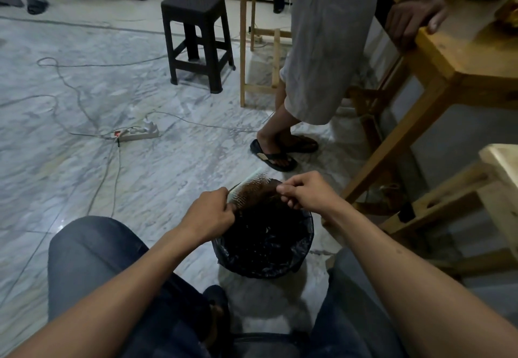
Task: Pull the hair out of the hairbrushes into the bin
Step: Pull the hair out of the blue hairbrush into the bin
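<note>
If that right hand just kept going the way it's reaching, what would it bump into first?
Probably the hairbrush: the right hand reaches leftward, already pinching the brown hair on its bristles. Beyond is the left hand. Depth is uncertain.

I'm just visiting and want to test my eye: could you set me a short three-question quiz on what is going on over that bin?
1. True or false: the left hand holds the hairbrush over the bin.
2. What do the right hand fingers pinch?
A. the power strip
B. brown hair on the bristles
C. the bin liner
3. Fill in: the dark stool stands on the ____ floor.

Key: 1 true; 2 B; 3 marble.
</note>
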